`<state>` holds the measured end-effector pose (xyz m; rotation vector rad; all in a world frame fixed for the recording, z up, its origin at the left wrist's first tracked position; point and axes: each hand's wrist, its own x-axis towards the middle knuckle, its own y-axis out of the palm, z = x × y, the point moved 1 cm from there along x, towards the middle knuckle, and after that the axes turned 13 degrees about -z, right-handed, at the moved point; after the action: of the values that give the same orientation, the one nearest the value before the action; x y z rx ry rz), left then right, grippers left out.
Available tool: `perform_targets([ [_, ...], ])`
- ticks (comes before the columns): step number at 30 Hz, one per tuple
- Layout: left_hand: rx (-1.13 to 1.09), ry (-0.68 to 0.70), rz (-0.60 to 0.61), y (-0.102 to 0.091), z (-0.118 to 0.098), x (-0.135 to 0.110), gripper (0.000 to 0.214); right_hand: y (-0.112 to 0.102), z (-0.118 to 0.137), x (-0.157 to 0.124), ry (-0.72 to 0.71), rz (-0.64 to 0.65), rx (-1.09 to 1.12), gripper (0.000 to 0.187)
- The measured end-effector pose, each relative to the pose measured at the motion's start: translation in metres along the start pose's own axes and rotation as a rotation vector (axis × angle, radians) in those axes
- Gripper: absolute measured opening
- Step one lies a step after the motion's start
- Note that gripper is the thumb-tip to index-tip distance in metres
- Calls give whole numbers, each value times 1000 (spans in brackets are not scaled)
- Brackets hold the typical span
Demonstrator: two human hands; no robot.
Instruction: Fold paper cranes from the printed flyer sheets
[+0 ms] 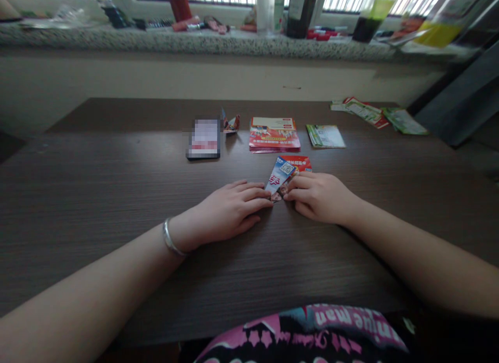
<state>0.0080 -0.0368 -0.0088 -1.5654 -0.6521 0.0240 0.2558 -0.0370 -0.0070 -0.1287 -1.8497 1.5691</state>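
A folded printed paper (286, 173), red and blue with a QR code, lies on the dark wooden table (117, 196) in front of me. My left hand (230, 209) rests flat, fingers stretched out together, their tips touching the paper's near left corner. A silver bangle (170, 238) circles that wrist. My right hand (317, 196) has its fingers curled and pinches the paper's near edge against the table.
Further back lie a phone (204, 139), a small folded paper figure (231, 124), a stack of red flyers (273, 134), a green-white leaflet (325, 136) and more leaflets (366, 111) at the far right. A cluttered stone windowsill (195, 40) runs behind.
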Motion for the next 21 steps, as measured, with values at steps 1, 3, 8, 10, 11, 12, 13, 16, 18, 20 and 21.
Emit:
perform_targets([
  [1, -2, 0, 2, 0, 0, 0, 37, -1, -2, -1, 13, 4, -7, 22],
  [3, -9, 0, -3, 0, 0, -1, 38, -4, -6, -4, 34, 13, -17, 23],
  [8, -21, 5, 3, 1, 1, -3, 37, -11, -18, -11, 44, 26, -4, 25],
  [10, -23, 4, 14, 0, 2, -4, 36, -13, -21, -13, 60, 17, 2, 26],
  [11, -26, 2, 20, -1, 2, -4, 35, -14, -23, -14, 68, 12, 0, 26],
  [12, -29, 0, 26, -2, 2, -4, 34, -14, -24, -15, 72, 10, -4, 25],
  [13, -33, -4, 29, -3, 2, -5, 33, -15, -26, -16, 72, 10, -8, 25],
  [16, -47, -15, 33, -5, 3, -5, 30, -16, -29, -17, 63, 22, -20, 25],
  [18, -58, -22, 35, -6, 4, -5, 29, -17, -32, -19, 75, 29, -25, 26],
  [20, -64, -23, 44, -7, 4, -6, 29, -17, -34, -21, 104, 40, -33, 27],
  [21, -63, -20, 47, -7, 4, -6, 29, -18, -36, -22, 119, 49, -38, 27],
])
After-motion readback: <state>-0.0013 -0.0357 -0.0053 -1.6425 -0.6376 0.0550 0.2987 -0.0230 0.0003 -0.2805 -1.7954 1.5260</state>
